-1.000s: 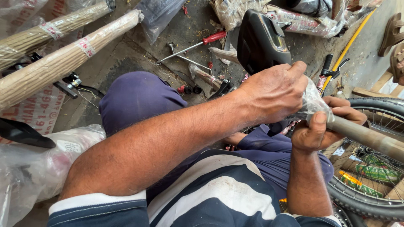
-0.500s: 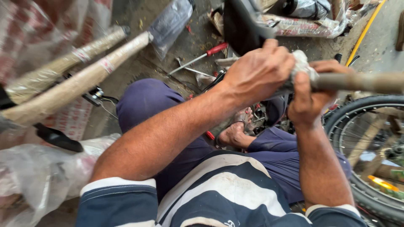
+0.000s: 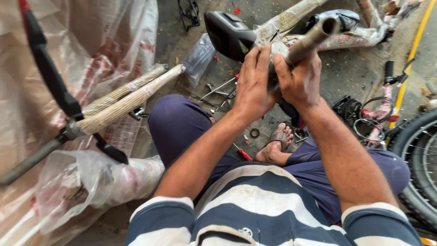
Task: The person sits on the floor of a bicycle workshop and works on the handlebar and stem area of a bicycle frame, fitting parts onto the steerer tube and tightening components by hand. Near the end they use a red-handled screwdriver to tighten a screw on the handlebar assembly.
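Both my hands close around a grey metal seat post [image 3: 308, 42] that points up and to the right. A black bicycle saddle [image 3: 227, 33] sits at its lower left end. My left hand [image 3: 251, 85] grips the post just below the saddle, over clear plastic wrapping [image 3: 271, 38]. My right hand [image 3: 300, 79] wraps the post beside it, the two hands touching. I sit on the floor in dark blue trousers and a striped shirt, one sandalled foot [image 3: 276, 145] tucked under.
A paper-wrapped bicycle frame [image 3: 122, 101] with a black brake lever [image 3: 50, 77] lies at left on plastic sheeting. Screwdrivers and spanners [image 3: 217, 93] lie on the floor ahead. A bicycle wheel [image 3: 421, 168] stands at right, a handlebar with cables [image 3: 380, 111] nearby.
The saddle and post have swung: the post now points up to the right instead of lying level. My hands have shifted left along it and my view has tilted down.
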